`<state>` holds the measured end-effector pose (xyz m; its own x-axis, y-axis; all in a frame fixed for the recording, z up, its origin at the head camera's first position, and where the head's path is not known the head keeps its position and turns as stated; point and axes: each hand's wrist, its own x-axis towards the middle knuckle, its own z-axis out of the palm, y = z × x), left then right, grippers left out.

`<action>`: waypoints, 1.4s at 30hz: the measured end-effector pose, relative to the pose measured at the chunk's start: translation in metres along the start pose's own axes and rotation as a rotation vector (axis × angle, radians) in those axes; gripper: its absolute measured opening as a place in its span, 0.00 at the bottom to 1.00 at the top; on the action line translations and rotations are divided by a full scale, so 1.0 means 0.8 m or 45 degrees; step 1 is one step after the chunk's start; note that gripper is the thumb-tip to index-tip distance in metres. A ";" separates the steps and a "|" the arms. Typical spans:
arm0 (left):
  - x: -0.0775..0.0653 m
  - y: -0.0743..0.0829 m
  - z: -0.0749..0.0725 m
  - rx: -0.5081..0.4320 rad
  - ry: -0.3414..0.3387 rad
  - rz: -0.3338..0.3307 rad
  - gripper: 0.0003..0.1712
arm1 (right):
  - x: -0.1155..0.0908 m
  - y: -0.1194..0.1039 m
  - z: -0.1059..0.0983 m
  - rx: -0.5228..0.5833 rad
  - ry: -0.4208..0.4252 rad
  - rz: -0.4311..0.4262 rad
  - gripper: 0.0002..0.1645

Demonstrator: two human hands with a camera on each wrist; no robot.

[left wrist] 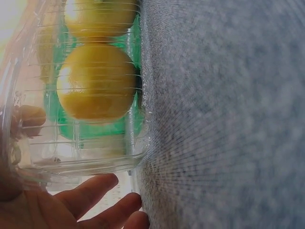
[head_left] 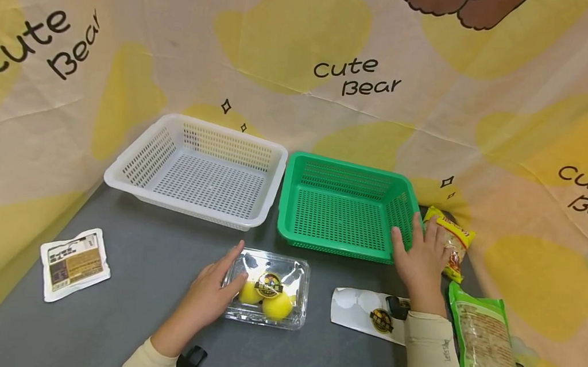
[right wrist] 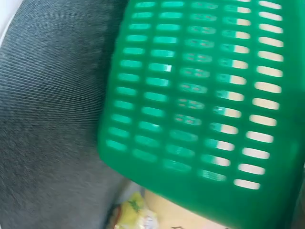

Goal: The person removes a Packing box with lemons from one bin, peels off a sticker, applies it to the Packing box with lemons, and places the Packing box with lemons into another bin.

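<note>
A clear plastic box [head_left: 296,276] with round yellow fruits [head_left: 277,306] in it lies on the dark tabletop. My left hand [head_left: 207,295] is at the box's left side, its index finger pointing forward and its thumb over the lid's edge. In the left wrist view, extended fingers [left wrist: 97,188] lie close beside the box; whether they press on it is hard to tell. A green basket [head_left: 337,250] stands behind. At its right rim is my right hand [head_left: 422,265], fingers spread and fairly straight. The right wrist view shows the basket's slotted wall [right wrist: 186,119] but no fingers.
Left of the green basket stands a white basket [head_left: 193,213]. A white packet with a brown label [head_left: 76,264] lies far left. On the right are a flat white pack [head_left: 356,309], a yellow snack bag [head_left: 457,242] and a green-edged bag [head_left: 488,348]. Printed cloth [head_left: 284,44] hangs behind.
</note>
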<state>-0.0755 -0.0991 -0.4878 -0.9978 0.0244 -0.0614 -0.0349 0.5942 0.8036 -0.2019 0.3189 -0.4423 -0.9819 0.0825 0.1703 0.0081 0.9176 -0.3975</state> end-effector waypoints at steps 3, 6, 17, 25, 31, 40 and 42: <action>0.000 0.001 0.000 -0.002 0.001 0.002 0.40 | 0.003 0.001 0.004 0.002 -0.035 0.025 0.52; 0.001 0.001 0.000 -0.006 0.000 -0.003 0.40 | 0.005 0.000 0.005 -0.006 -0.065 0.049 0.54; 0.002 -0.001 0.000 -0.130 -0.014 -0.014 0.40 | 0.005 -0.002 0.007 -0.061 -0.151 0.081 0.59; 0.003 -0.003 0.005 -0.442 -0.019 0.010 0.40 | 0.008 -0.004 0.007 -0.044 -0.183 0.123 0.58; -0.005 0.007 0.008 -0.475 0.060 0.099 0.38 | 0.009 -0.003 0.009 -0.046 -0.189 0.130 0.58; -0.012 0.022 0.011 -0.586 0.111 0.041 0.37 | 0.010 -0.002 0.010 -0.042 -0.180 0.146 0.56; -0.013 0.029 0.009 -0.642 0.111 0.034 0.36 | 0.010 -0.002 0.010 -0.043 -0.182 0.146 0.56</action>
<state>-0.0659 -0.0801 -0.4726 -0.9990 -0.0452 -0.0044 -0.0103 0.1319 0.9912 -0.2112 0.3148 -0.4476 -0.9910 0.1336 -0.0051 0.1257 0.9181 -0.3759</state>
